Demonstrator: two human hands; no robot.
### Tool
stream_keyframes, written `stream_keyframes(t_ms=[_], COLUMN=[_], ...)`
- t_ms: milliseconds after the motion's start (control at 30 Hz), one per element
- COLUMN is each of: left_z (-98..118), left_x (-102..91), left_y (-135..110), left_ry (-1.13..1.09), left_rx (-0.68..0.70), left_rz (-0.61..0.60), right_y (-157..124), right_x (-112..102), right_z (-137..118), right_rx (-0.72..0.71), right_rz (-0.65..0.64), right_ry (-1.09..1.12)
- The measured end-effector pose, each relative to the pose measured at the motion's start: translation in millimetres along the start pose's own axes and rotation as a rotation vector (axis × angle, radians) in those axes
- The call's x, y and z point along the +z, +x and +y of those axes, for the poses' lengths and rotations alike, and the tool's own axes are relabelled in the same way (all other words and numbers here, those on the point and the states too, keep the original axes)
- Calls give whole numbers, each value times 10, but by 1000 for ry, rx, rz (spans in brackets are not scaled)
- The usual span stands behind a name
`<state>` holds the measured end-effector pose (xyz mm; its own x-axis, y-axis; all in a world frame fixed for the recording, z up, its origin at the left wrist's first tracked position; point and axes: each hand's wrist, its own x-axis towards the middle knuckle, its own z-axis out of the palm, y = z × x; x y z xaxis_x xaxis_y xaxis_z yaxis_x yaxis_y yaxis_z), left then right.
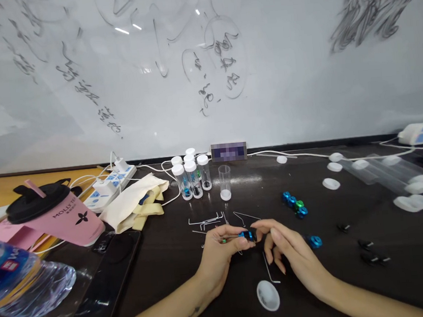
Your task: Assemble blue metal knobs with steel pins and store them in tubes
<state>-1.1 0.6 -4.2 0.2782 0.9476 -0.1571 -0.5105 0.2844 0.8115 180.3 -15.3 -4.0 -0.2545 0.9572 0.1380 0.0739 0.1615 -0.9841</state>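
Observation:
My left hand point(219, 249) and my right hand point(284, 248) meet over the dark table, both pinching a small blue metal part point(247, 235). The left fingers also grip a thin metal hex key with a green mark. Another hex key point(270, 271) lies under my right hand. A white cap point(268, 295) lies just in front of my hands. Several loose hex keys point(209, 221) lie just beyond my left hand. A cluster of blue and green parts point(295, 204) sits beyond my right hand, and one blue part point(315, 241) rests beside it.
Capped clear vials point(192, 177) and one open tube point(225, 182) stand at the back. A pink cup point(55, 214), phone point(107, 281), water bottle point(18, 284) and power strip point(110, 183) crowd the left. Long tubes and white caps point(391, 177) lie right, with small black parts point(370, 252).

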Motion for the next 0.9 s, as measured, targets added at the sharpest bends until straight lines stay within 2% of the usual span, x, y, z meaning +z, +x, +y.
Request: stream_keyframes(t_ms=[900], left_z=[-4], left_x=[11], left_y=[6], left_ry=[-17], left_rx=[2], left_rz=[-6], right_y=[-2], right_x=[1], right_z=[-3], right_rx=[-8], right_rz=[18], right_ry=[-27])
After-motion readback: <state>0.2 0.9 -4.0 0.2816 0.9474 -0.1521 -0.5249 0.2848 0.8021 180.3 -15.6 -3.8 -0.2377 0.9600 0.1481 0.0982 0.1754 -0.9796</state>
